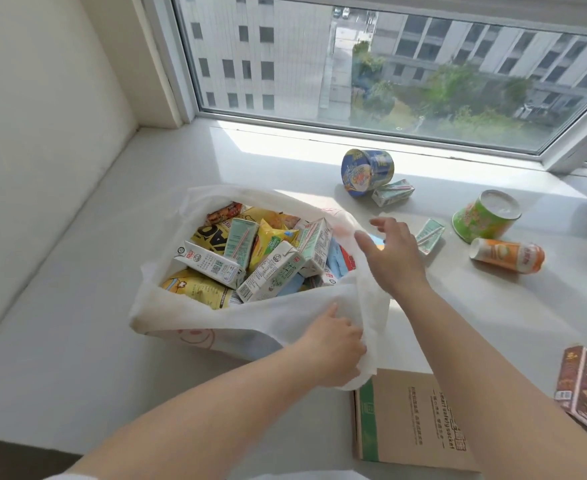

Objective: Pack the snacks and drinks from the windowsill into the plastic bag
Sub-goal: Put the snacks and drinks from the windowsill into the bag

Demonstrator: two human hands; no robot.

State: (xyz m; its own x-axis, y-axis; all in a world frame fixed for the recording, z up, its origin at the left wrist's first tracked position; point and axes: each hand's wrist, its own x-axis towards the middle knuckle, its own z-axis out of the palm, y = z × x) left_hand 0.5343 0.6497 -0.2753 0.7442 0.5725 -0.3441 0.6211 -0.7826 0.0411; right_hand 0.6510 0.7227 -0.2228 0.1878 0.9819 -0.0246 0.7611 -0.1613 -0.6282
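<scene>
Half-packed bag on the windowsill, loose snacks to its right.

The left hand point(333, 344) grips the near rim of the white plastic bag point(188, 320), which is full of cartons and packets. The right hand point(387, 252) hovers with fingers spread, seemingly empty, near a small drink carton point(430, 235). Beyond lie a green cup point(485, 216), an orange can point(508, 259) and a blue cup point(366, 171).

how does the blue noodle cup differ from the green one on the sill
The blue noodle cup shows its printed lid, while the green noodle cup shows a plain pale end. The blue cup touches a drink carton; the green one lies apart. Both lie tipped on the windowsill.
</scene>
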